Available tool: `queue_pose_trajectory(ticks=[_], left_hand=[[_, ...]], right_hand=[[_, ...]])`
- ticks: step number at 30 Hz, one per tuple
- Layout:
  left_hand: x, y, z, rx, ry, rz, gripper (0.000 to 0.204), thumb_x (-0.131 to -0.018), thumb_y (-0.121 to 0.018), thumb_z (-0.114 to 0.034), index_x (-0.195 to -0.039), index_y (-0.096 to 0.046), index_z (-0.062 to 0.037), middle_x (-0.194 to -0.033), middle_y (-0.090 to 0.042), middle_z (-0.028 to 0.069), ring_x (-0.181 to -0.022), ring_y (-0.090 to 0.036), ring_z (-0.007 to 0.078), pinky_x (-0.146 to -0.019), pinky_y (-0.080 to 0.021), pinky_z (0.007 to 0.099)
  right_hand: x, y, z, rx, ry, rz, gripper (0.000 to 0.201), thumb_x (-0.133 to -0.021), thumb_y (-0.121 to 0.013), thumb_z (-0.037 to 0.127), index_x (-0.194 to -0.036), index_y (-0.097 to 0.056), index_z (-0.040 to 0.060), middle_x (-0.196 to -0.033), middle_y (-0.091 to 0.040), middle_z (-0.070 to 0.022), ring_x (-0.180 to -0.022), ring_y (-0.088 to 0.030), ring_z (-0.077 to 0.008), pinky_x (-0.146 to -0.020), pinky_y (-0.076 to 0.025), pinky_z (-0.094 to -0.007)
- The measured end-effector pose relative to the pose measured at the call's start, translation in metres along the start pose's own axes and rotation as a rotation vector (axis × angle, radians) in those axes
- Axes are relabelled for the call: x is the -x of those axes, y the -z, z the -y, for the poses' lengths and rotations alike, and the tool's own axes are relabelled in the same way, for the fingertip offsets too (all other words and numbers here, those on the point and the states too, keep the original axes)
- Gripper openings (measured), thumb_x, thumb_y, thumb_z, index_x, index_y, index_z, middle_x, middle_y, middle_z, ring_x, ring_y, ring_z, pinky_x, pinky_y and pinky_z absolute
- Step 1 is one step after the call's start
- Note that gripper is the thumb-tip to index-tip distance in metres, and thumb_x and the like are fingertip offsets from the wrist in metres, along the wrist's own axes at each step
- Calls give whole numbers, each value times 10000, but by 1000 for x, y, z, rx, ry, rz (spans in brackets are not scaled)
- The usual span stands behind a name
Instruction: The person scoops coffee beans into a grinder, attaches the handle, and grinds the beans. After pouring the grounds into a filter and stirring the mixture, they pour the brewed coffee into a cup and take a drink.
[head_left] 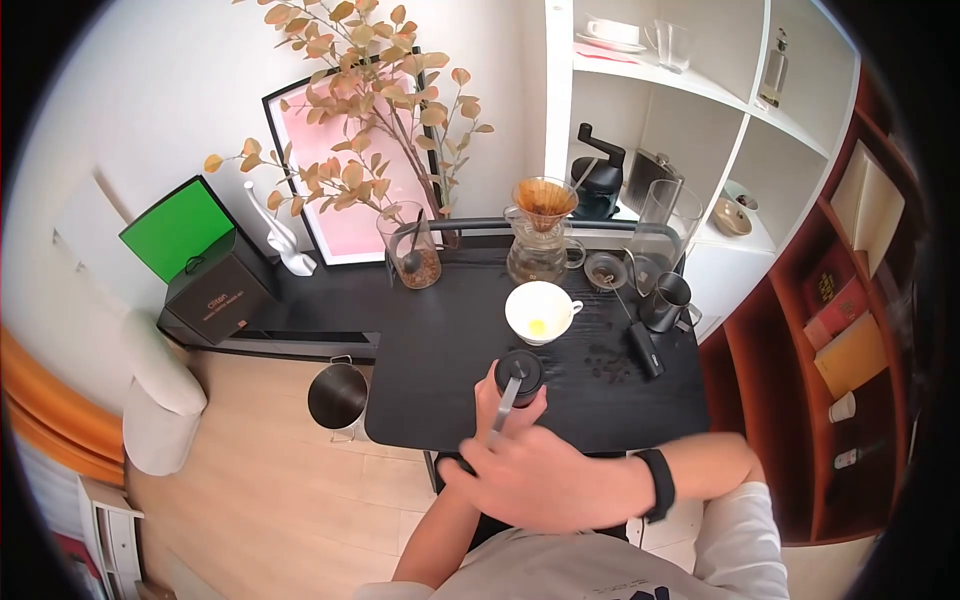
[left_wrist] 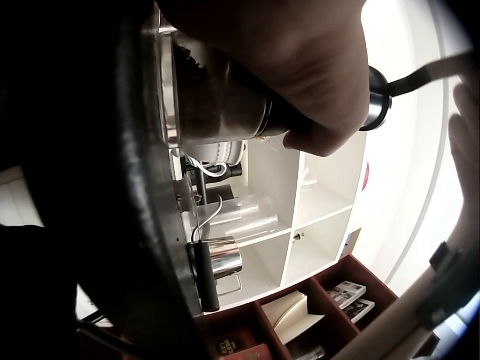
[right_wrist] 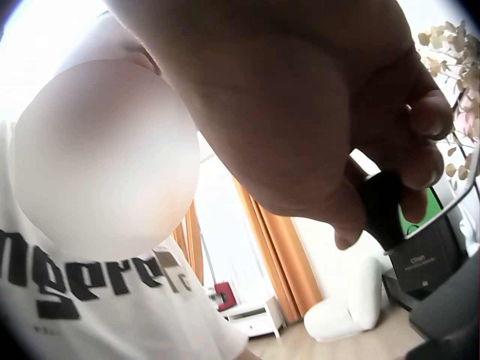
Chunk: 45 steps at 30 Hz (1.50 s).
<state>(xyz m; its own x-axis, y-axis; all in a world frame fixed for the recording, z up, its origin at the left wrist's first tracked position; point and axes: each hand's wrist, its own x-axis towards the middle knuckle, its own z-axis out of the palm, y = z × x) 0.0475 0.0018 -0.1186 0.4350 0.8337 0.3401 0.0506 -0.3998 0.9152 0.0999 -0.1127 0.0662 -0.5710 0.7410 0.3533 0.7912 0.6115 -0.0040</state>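
left hand grips black-and-clear cylindrical grinder; right hand pinches black crank knob; round white cup, grinder's 1 o'clock.

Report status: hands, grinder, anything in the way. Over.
Left hand gripping grinder. Right hand pinching crank knob. White cup just beyond grinder, clear of crank.
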Motion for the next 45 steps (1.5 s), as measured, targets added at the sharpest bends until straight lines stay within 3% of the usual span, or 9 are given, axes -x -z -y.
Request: queue_pose_trajectory(ticks=[4,8,11,19,25,32,37,43,45], left_hand=[[21,0,3,-379,134,-62,622,-809,-891,-264,-1308,-627,-2,-1094,-731,158,-953,-748,252,-883,-587,418],[18,7,55,-292,-390,187,669,-814,-879,-98,-1393,-552,-21,-1452,-609,136,-1245,-641,188,-1046,-528,391],[-6,1,-4,91,-208,-34,408,-723,-865,-84,-1073,-684,25,-907,-782,146,-844,-796,271,-775,-622,390],[-8,5,-3,58,-215,-68,359,-725,-869,-76,-1003,-661,14,-871,-766,160,-819,-800,307,-752,-625,374],[-10,6,-10,33,-256,-81,359,-725,-870,-76,-1007,-667,11,-882,-768,156,-817,-798,302,-750,-623,366],[-2,1,3,72,-145,28,348,-719,-881,-79,-961,-642,-3,-847,-749,149,-743,-764,283,-725,-601,346],[13,0,1,91,37,2,340,-735,-864,-72,-997,-653,-22,-892,-746,121,-800,-741,260,-743,-584,356],[20,5,54,44,202,392,544,-1074,-489,-465,-1412,-520,-39,-1495,-557,102,-1356,-536,163,-1099,-491,456],[18,-4,61,229,110,70,368,-1018,-645,-285,-1272,-633,-19,-1323,-685,104,-1200,-652,159,-1004,-547,406]], right_hand=[[-52,-16,-26,43,37,21,300,-866,-763,278,-999,-627,45,-811,-631,-84,-643,-698,-233,-524,-513,-366],[-97,-32,-78,-14,22,66,327,-872,-783,311,-1016,-675,38,-895,-703,-152,-727,-731,-325,-606,-571,-449],[-115,-32,-133,77,-136,207,296,-899,-782,305,-1012,-693,45,-889,-728,-170,-871,-757,-372,-722,-604,-491],[-14,31,-180,165,-596,371,317,-887,-788,309,-1011,-704,29,-860,-738,-216,-870,-737,-429,-765,-583,-518],[53,94,-95,47,-539,563,285,-834,-803,272,-896,-705,11,-787,-726,-220,-822,-753,-392,-665,-577,-488],[40,43,-9,-137,-29,238,273,-860,-776,259,-978,-643,51,-778,-621,-70,-708,-689,-243,-526,-506,-368],[-27,-4,-28,-35,175,19,253,-798,-739,163,-994,-629,47,-783,-601,-55,-663,-672,-211,-490,-474,-346],[-99,-25,-95,83,148,-38,126,-804,-711,185,-798,-695,60,-678,-716,-114,-652,-758,-296,-509,-545,-408],[-107,-10,-121,137,55,135,162,-833,-736,216,-813,-716,56,-698,-731,-148,-683,-767,-326,-552,-581,-431]])
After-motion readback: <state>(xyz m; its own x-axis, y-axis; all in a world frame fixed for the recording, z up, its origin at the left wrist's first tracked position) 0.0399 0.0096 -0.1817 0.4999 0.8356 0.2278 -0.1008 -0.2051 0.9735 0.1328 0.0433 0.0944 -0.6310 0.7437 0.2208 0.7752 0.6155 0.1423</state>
